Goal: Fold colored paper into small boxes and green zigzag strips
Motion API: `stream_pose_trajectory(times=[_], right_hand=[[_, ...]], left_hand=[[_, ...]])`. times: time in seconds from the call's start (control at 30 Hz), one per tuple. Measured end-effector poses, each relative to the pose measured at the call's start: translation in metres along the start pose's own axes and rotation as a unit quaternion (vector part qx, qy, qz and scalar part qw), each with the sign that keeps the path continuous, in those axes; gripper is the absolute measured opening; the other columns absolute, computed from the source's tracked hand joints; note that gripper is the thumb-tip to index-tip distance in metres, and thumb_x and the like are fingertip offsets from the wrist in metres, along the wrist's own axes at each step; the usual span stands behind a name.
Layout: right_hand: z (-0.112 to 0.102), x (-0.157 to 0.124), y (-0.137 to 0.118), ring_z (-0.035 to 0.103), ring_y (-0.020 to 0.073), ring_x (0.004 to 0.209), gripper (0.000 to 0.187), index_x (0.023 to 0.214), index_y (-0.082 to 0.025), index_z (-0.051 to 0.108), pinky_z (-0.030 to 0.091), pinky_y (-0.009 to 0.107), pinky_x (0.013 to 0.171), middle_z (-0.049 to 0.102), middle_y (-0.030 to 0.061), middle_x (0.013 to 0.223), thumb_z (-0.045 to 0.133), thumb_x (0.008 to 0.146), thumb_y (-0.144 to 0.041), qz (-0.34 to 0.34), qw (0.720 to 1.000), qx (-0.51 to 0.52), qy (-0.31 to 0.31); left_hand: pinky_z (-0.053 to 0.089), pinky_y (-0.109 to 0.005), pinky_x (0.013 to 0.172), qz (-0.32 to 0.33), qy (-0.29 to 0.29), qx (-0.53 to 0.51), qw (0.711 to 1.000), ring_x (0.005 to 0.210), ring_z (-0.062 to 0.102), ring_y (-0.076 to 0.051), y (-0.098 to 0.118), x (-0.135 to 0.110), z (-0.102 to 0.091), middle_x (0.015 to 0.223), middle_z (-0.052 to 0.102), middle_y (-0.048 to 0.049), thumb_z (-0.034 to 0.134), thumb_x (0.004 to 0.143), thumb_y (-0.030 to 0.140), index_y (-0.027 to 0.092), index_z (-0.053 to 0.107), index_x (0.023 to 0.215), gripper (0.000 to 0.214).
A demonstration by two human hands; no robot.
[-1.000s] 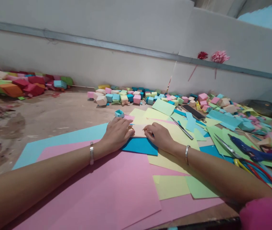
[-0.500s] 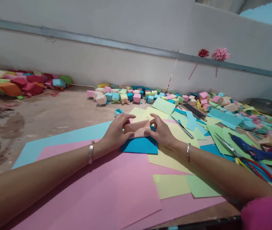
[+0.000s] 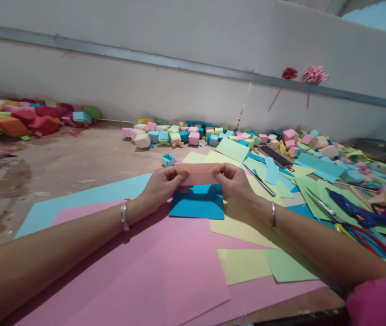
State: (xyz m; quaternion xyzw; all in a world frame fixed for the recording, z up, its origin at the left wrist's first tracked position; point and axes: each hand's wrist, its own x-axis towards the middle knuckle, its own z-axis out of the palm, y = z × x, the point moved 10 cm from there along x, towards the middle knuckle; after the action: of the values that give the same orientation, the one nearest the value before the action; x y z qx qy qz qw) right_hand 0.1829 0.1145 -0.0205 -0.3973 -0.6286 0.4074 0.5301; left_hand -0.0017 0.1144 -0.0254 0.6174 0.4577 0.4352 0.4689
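A strip of peach paper (image 3: 197,174) is stretched between my two hands, its long side running left to right. My left hand (image 3: 164,184) pinches its left end with the thumb on the near face. At the other end, my right hand (image 3: 235,181) grips it the same way. Just below lies a dark blue paper sheet (image 3: 196,206), resting on pink paper (image 3: 138,267) and yellow paper (image 3: 247,222). Beyond my left hand stands a small open light-blue paper box (image 3: 168,159).
Folded paper cubes (image 3: 193,138) line the wall, with a heap of red and orange ones (image 3: 45,126) at far left. Scissors (image 3: 328,210), a blue glue gun (image 3: 352,210), a slim metal tool (image 3: 260,181) and a phone (image 3: 275,156) lie at right among paper scraps.
The peach paper has been raised and turned so its flat face shows toward me. My fingers, more spread before, are now closed on both ends.
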Motion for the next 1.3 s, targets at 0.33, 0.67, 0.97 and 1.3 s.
stream_pose_trajectory(times=[0.33, 0.67, 0.97, 1.3], right_hand=[[0.021, -0.008, 0.004, 0.068, 0.0152, 0.068, 0.026, 0.084, -0.017, 0.062, 0.053, 0.025, 0.055, 0.067, 0.0013, 0.073, 0.071, 0.077, -0.041, 0.077, 0.994, 0.064, -0.047], [0.023, -0.009, 0.007, 0.07, 0.0153, 0.068, 0.021, 0.084, -0.016, 0.061, 0.053, 0.023, 0.054, 0.069, 0.0027, 0.075, 0.071, 0.076, -0.033, 0.106, 0.99, 0.087, -0.044], [0.025, -0.01, 0.013, 0.07, 0.0152, 0.063, 0.029, 0.084, -0.016, 0.06, 0.051, 0.02, 0.049, 0.066, 0.0003, 0.069, 0.076, 0.071, -0.037, 0.123, 0.987, 0.092, -0.054], [0.025, -0.014, 0.012, 0.064, 0.0122, 0.053, 0.027, 0.087, -0.016, 0.062, 0.048, 0.021, 0.045, 0.068, 0.0012, 0.071, 0.073, 0.075, -0.037, 0.157, 0.977, 0.13, -0.055]], left_hand=[[0.057, -0.023, 0.052, 0.048, -0.01, 0.01, 0.999, 0.061, 0.065, -0.013, 0.013, -0.003, 0.003, 0.069, 0.063, 0.0007, 0.072, 0.076, 0.04, 0.015, 0.061, 0.076, 0.027], [0.052, -0.023, 0.046, 0.031, -0.02, 0.067, 0.997, 0.058, 0.071, -0.019, 0.007, -0.004, 0.003, 0.074, 0.074, -0.0056, 0.076, 0.075, 0.039, 0.015, 0.059, 0.093, 0.034], [0.057, -0.023, 0.053, -0.01, -0.028, -0.002, 1.0, 0.068, 0.073, -0.019, -0.002, -0.002, 0.006, 0.078, 0.072, -0.0045, 0.072, 0.078, 0.041, 0.014, 0.061, 0.088, 0.031], [0.055, -0.021, 0.048, -0.021, -0.028, -0.028, 0.999, 0.059, 0.069, -0.015, 0.005, -0.007, 0.007, 0.071, 0.071, -0.0033, 0.072, 0.076, 0.038, 0.014, 0.065, 0.086, 0.027]])
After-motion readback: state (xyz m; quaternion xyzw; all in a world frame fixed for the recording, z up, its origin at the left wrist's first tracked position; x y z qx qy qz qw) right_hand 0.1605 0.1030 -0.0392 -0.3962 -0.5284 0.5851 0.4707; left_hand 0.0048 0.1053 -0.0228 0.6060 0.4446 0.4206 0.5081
